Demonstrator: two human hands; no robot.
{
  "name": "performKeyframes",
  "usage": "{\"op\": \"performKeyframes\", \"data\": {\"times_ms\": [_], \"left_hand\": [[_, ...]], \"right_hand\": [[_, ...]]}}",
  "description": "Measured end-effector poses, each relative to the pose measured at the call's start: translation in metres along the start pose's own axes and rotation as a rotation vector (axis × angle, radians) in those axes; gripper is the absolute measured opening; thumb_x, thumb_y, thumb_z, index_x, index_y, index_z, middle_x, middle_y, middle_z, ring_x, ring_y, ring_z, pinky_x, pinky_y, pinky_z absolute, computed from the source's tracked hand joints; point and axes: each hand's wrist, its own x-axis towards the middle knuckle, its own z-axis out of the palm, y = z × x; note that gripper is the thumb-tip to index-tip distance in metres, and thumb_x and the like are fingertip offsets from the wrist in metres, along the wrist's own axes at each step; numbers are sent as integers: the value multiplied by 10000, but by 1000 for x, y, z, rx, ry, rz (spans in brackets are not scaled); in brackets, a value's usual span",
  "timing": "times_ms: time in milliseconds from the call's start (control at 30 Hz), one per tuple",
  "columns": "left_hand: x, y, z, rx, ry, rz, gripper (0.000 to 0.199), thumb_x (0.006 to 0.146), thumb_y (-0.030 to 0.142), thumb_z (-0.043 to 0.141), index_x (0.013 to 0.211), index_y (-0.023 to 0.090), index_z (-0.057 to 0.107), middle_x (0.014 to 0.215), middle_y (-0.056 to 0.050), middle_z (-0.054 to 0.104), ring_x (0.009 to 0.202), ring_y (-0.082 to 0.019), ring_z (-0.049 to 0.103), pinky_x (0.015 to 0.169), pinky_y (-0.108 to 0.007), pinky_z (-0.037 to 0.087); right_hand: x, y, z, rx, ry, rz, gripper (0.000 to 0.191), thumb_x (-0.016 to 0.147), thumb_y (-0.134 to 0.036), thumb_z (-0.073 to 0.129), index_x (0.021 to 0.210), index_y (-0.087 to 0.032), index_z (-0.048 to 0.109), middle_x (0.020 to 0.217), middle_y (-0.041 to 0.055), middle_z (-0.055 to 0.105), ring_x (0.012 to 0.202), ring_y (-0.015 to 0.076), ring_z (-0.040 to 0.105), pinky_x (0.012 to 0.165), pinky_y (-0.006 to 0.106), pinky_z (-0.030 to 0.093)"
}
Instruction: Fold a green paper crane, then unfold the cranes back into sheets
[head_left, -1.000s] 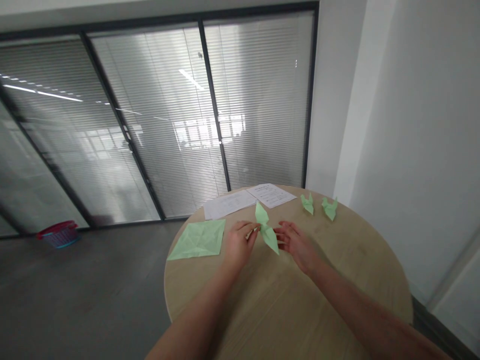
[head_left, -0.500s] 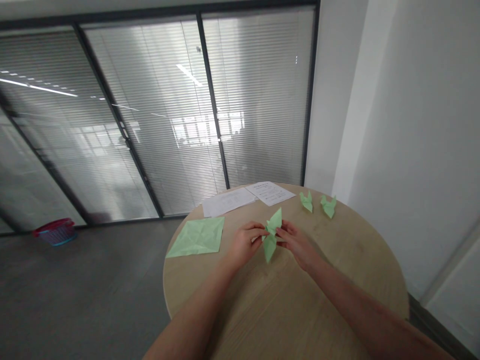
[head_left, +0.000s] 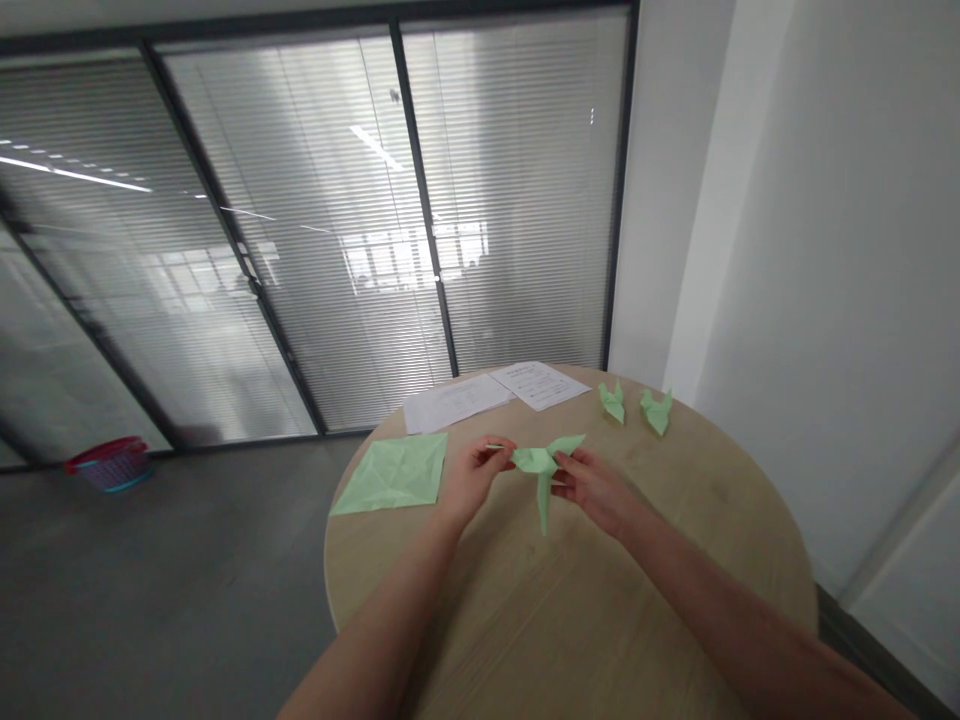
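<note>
A glass partition (head_left: pixel 525 240) hung with blinds stands behind the worktop, and a pale wall (head_left: pixel 847 300) rises to the worktop's right. The round worktop (head_left: pixel 735 510) shows its curved rim at left, far side and right, its near edge cropped at the bottom; open wood grain spreads across its right side, between the right forearm and the rim. Both forearms cross the worktop's near side and are cut off below.

On the floor to the worktop's left sits a red-and-blue basket (head_left: pixel 116 466). A creased green sheet (head_left: pixel 397 475) lies by the worktop's left rim; white papers (head_left: pixel 457 402) lie along its far edge, their print too small to read.

Over the worktop's far half, the left hand (head_left: pixel 472 475) pinches one end of the folded green paper (head_left: pixel 534 460), while the right hand (head_left: pixel 592 490) grasps its other side, some fingertips hidden. Its long axis runs left to right across the worktop, one flap angled toward the far right, another pointing down toward the near edge. Two small folded pieces (head_left: pixel 613 402) rest near the worktop's far-right rim.
</note>
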Motion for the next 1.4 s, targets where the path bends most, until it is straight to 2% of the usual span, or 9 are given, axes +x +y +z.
{"op": "performKeyframes", "data": {"times_ms": [233,433,567,700,800,933,1067,1233,1400], "left_hand": [[-1,5,2,-367,107,-219,321,690,334,902,875,159,706,848,-25,709,774,-144,697,736,-269,631],[3,-6,-4,-242,190,-304,326,678,154,827,935,178,627,809,6,676,631,-109,675,635,-232,597],[4,-7,-6,238,158,-154,249,755,154,740,997,180,685,935,-32,702,656,-138,668,620,-286,576],[-3,7,-2,756,25,214,155,906,216,641,963,203,785,1015,-80,748,946,-225,677,919,-416,542],[-10,20,4,972,-13,387,173,937,311,664,998,240,810,1117,-87,758,1112,-276,631,1049,-486,446],[-16,27,11,1121,-79,438,208,854,359,780,1029,251,811,1267,-97,731,1204,-328,589,1071,-508,397],[-17,21,18,1037,-220,280,169,931,227,621,926,187,785,905,-81,776,847,-216,677,802,-331,480],[-13,10,19,758,-85,105,166,902,204,583,882,179,746,708,-15,701,654,-155,628,638,-254,433],[-4,2,12,290,21,-128,279,829,381,699,994,156,713,645,13,651,549,-145,595,553,-252,484]], "right_hand": [[1,0,1,77,-41,-11,427,684,-501,907,948,-211,736,1027,75,784,912,239,736,871,406,563],[0,1,3,125,-9,22,419,667,-447,929,942,-201,731,974,67,792,846,216,744,851,379,585],[0,1,4,165,43,61,308,740,-362,890,930,-183,725,931,72,791,785,195,737,779,342,599],[2,0,0,195,109,97,104,861,-256,778,862,-185,702,791,43,760,683,157,705,693,289,583],[3,0,-2,236,125,126,69,920,-220,697,855,-195,694,749,29,743,650,141,691,649,263,566],[0,0,3,226,110,170,86,941,-210,664,860,-193,687,777,34,751,634,132,685,630,254,562],[-2,0,9,197,80,189,85,955,-234,647,890,-190,678,809,44,758,661,145,704,679,280,585],[-1,0,8,210,97,139,153,968,-352,612,1048,-225,644,908,64,770,732,181,733,731,332,596],[-1,5,2,-34,208,-115,504,873,-396,705,1335,-300,528,996,46,743,795,208,734,762,370,597]]}}
